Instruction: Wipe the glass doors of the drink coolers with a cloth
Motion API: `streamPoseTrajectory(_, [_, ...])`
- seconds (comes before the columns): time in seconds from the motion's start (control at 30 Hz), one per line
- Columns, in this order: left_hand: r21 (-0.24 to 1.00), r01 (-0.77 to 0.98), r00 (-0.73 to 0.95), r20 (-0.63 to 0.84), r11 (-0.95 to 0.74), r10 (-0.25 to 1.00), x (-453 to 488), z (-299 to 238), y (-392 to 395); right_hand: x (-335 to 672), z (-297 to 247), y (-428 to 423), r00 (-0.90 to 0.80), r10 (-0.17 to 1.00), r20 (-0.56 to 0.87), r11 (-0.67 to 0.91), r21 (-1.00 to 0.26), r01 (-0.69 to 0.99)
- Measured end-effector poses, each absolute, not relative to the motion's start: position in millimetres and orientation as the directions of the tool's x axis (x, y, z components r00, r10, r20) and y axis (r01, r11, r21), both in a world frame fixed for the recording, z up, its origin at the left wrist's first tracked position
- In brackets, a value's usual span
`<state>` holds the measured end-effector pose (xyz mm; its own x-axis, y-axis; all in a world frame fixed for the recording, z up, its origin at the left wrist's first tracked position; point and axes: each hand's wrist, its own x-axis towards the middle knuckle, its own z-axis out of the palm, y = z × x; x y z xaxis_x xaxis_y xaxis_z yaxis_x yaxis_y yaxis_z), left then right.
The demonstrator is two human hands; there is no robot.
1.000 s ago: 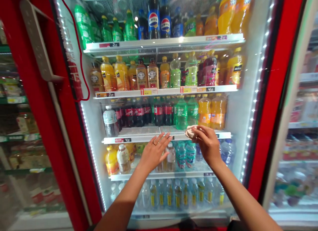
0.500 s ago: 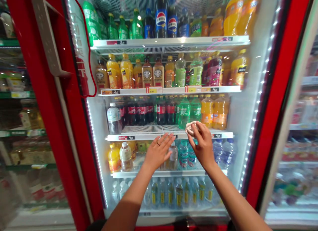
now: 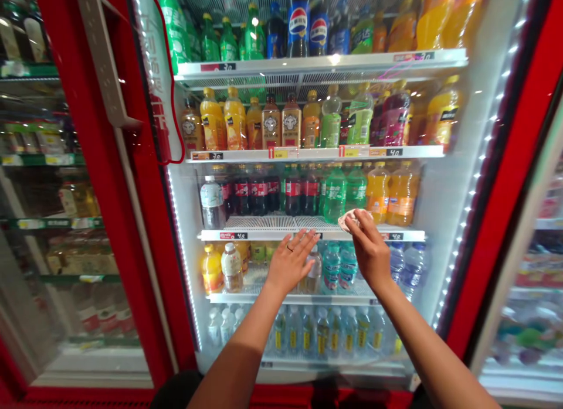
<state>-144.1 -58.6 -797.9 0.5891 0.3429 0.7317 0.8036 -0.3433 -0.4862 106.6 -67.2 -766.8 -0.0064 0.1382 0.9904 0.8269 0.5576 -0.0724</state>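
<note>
My left hand [image 3: 290, 262] is stretched out flat with the fingers extended, a thin ring on one finger. It appears to rest on the glass door of a drinks fridge, over the third shelf edge. To its right, my right hand [image 3: 370, 245] pinches a crumpled pale cloth [image 3: 347, 220] against or very near the glass. Part of the cloth is hidden under the fingers. Behind the glass, the cloth overlaps the view of a green soda bottle [image 3: 335, 195] and orange drink bottles [image 3: 401, 192].
A red door frame [image 3: 149, 221] with a grey handle [image 3: 108, 63] borders the glass on the left. Shelves inside hold many bottles, among them cola bottles [image 3: 292, 192] and water bottles [image 3: 308, 327]. Other fridges [image 3: 88, 245] stand on both sides.
The view has shifted, so the fridge sits slightly right and higher in the picture. My right hand has turned a little, its fingers lying closer over the cloth. My left hand keeps its pose.
</note>
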Motion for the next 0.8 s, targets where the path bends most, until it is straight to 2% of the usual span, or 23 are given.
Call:
streamPoseTrajectory(0.1, [-0.485, 0.804, 0.588, 0.731, -0.343, 0.346, -144, -799, -60, 119, -770, -68, 0.056, 0.147, 0.988, 0.527, -0.126, 0.841])
streamPoseTrajectory(0.23, [-0.489, 0.805, 0.586, 0.743, -0.335, 0.323, -144, -799, -59, 114, -749, -63, 0.108, 0.085, 0.991, 0.513, -0.136, 0.848])
streamPoseTrajectory(0.37, [-0.489, 0.81, 0.576, 0.766, -0.323, 0.284, -143, -801, -57, 94, -738, -59, 0.009, 0.045, 0.999, 0.553, -0.033, 0.832])
streamPoseTrajectory(0.53, [-0.482, 0.814, 0.567, 0.781, -0.323, 0.262, -143, -804, -54, 104, -760, -63, -0.155, 0.035, 0.987, 0.586, 0.105, 0.804])
streamPoseTrajectory(0.63, [-0.471, 0.817, 0.561, 0.783, -0.333, 0.271, -142, -805, -53, 119, -764, -64, -0.096, 0.019, 0.995, 0.544, 0.07, 0.836])
streamPoseTrajectory(0.73, [-0.463, 0.82, 0.554, 0.791, -0.337, 0.26, -142, -807, -52, 119, -751, -61, 0.015, 0.008, 1.0, 0.506, -0.017, 0.863])
streamPoseTrajectory(0.8, [-0.456, 0.823, 0.547, 0.797, -0.339, 0.255, -141, -808, -51, 108, -740, -58, 0.027, 0.013, 1.0, 0.518, -0.03, 0.855])
